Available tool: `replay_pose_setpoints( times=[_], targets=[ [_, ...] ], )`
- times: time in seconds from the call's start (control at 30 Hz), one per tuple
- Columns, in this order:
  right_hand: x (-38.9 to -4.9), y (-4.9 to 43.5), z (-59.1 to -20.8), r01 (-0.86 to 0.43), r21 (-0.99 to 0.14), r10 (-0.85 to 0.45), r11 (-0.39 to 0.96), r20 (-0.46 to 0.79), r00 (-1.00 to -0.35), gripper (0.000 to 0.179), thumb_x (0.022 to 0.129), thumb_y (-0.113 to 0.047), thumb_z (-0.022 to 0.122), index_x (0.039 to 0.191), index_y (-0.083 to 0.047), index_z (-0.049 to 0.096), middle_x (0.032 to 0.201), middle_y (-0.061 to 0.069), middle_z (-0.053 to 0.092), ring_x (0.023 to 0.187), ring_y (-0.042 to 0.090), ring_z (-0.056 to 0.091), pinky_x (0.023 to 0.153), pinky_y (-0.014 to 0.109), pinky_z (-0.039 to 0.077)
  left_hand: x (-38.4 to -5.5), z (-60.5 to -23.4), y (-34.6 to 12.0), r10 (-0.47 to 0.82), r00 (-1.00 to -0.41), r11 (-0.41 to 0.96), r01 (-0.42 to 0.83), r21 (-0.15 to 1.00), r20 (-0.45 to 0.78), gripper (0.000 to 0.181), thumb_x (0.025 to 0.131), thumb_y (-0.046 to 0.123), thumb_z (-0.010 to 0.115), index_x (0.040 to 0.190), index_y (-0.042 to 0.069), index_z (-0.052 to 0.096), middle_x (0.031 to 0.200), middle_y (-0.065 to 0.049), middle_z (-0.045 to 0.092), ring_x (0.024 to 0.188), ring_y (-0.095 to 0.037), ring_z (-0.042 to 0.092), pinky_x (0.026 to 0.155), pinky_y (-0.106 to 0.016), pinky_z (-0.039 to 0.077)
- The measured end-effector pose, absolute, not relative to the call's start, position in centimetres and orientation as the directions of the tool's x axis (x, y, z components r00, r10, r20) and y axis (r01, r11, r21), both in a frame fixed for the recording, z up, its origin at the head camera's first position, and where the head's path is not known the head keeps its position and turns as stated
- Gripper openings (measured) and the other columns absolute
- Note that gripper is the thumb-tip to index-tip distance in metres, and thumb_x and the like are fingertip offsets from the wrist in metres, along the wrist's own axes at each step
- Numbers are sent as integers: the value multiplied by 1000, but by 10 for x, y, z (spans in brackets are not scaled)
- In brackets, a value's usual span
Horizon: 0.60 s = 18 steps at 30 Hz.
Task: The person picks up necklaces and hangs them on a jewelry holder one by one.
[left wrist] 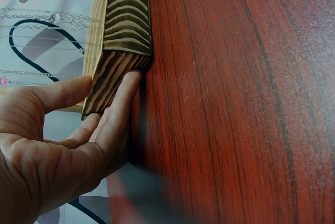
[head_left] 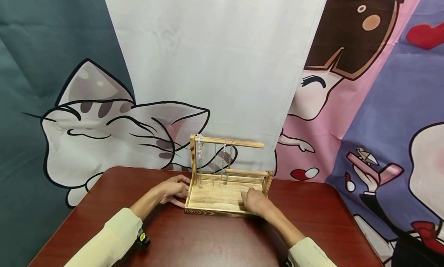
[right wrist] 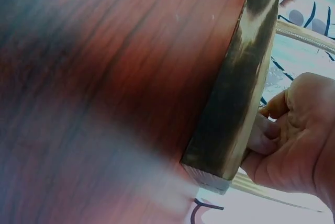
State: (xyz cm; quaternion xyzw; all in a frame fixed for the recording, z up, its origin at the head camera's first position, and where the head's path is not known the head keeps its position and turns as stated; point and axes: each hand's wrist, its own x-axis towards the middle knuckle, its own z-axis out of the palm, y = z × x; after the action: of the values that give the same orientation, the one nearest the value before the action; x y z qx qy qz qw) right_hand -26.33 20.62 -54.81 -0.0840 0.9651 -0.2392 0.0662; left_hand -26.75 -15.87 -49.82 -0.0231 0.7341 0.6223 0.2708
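A wooden jewelry stand with a shallow tray base rests on the dark red table. My left hand grips the tray's left end; in the left wrist view the thumb lies on the rim and the fingers sit against the end and lower edge. My right hand is over the tray's right part, fingers curled, pinching a small shiny piece whose kind is too small to tell. From the upper bar hang a necklace with colored beads at the left and several thin silvery chains.
A shorter, lower bar crosses the stand's right half. The table stretches out on both sides and in front. Behind it hangs a printed cloth with cartoon figures.
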Motion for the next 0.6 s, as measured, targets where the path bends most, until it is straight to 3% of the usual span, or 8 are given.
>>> replay_pose_setpoints(
  times=[0.07,0.17,0.27,0.37,0.5,0.6],
  targets=[
    [-262,205,-539,-122,-467,-188,876,-99,-977,51,117,-37,42,107,5,69,101,26,74,105,46,76,101,67,63,-268,-498,-159,302,-853,223,-372,901,-427,63,93,-13,66,151,-4,44,138,-28,65,103,-31,78,81,-54,74],
    [-256,205,-522,-100,-534,-176,839,-93,-980,42,116,-28,43,97,-2,69,93,15,71,96,35,73,99,63,63,-269,-499,-159,306,-851,218,-374,901,-427,62,93,-13,65,151,-4,43,137,-28,65,102,-31,78,80,-54,74],
    [-247,204,-500,-111,-623,-194,774,-68,-979,38,116,-20,43,84,-10,61,79,4,58,76,22,58,74,46,59,-271,-500,-159,307,-853,214,-370,904,-422,61,94,-12,65,151,-5,43,137,-27,66,102,-30,77,80,-53,74],
    [-244,207,-494,-110,-744,-224,659,-54,-973,39,115,-16,49,76,-13,52,69,-2,45,63,14,42,58,27,39,-271,-500,-159,304,-853,211,-374,903,-425,61,95,-11,65,151,-4,44,136,-27,66,101,-30,77,79,-53,74],
    [-242,211,-493,-68,-860,-268,506,-82,-960,37,114,-17,58,81,-1,61,64,-7,42,54,7,35,48,20,32,-269,-501,-160,301,-854,213,-373,903,-424,61,94,-12,65,151,-5,44,136,-27,66,101,-30,78,79,-53,74],
    [-242,213,-492,-13,-910,-267,415,-108,-958,33,111,-20,66,97,9,71,65,-8,43,55,6,37,48,19,32,-268,-500,-160,306,-857,213,-363,907,-415,62,94,-12,65,151,-5,43,137,-28,66,102,-30,78,79,-54,74]
  ],
)
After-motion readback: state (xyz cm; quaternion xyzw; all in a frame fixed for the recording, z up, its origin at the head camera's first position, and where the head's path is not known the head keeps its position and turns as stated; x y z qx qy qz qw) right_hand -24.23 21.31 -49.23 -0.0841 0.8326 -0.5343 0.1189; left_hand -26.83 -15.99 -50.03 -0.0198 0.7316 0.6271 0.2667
